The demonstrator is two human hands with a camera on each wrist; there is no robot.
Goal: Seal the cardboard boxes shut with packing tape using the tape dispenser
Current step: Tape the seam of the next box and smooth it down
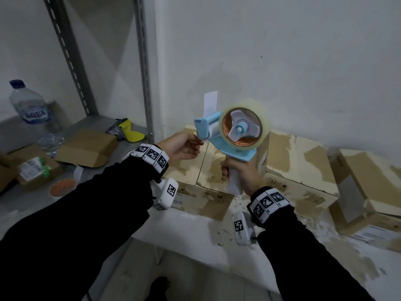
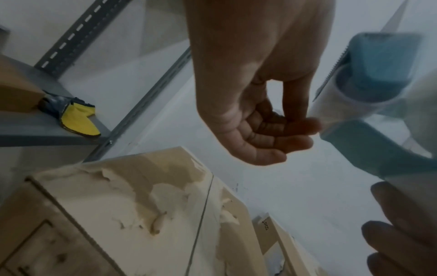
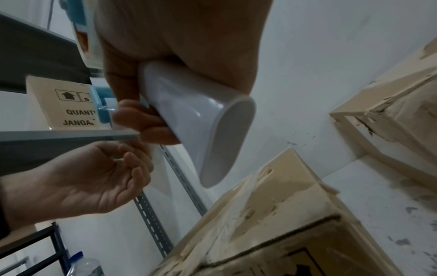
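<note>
My right hand (image 1: 238,177) grips the white handle (image 3: 208,121) of a light-blue tape dispenser (image 1: 230,137) and holds it up in the air in front of the wall. A roll of clear tape (image 1: 245,127) sits on it. My left hand (image 1: 191,144) is at the dispenser's front roller (image 2: 369,74), thumb and fingers (image 2: 305,127) pinching the loose end of the tape. Below stand three worn cardboard boxes on a white ledge: the left box (image 1: 208,170) with its top seam (image 2: 203,211) showing, the middle box (image 1: 297,161) and the right box (image 1: 368,187).
A grey metal shelf (image 1: 13,131) at the left holds a water bottle (image 1: 30,107), small cardboard boxes (image 1: 86,146), an orange-cored tape roll (image 1: 63,187) and a yellow glove (image 1: 130,131). Its slotted upright (image 1: 144,68) stands next to the left box. Paper scraps litter the ledge (image 1: 195,231).
</note>
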